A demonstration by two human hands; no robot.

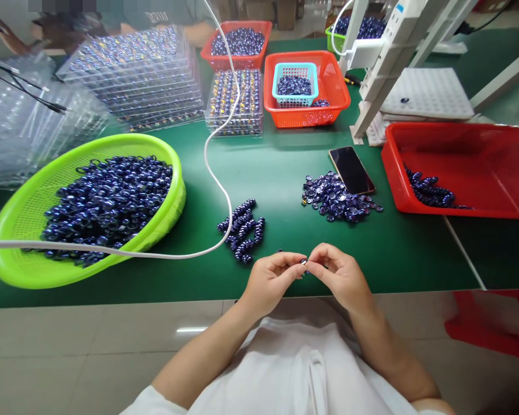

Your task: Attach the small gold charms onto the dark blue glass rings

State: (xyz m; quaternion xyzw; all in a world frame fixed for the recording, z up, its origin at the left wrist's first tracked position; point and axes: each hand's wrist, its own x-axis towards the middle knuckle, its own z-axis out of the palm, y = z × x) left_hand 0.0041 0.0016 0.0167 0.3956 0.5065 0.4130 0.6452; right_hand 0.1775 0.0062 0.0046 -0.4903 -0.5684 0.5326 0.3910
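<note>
Over the front edge of the green table, my left hand (pixel 270 280) and my right hand (pixel 339 275) meet fingertip to fingertip. Both pinch a small shiny piece (pixel 304 263), mostly covered by the fingers, so its exact kind is hidden. Left of my hands lie several stacked rows of dark blue glossy pieces (pixel 244 229). A loose heap of small round dark blue pieces (pixel 335 197) is beyond my right hand, touching a black-screened phone (pixel 352 169).
At left stands a green basket (pixel 176 199) full of dark blue ring-like pieces, crossed by a white cable (pixel 199 251). A red tray (pixel 484 173) is at right. Orange basket (pixel 339 109), stacked clear trays (pixel 155 98) and a white metal post (pixel 383 72) stand farther back.
</note>
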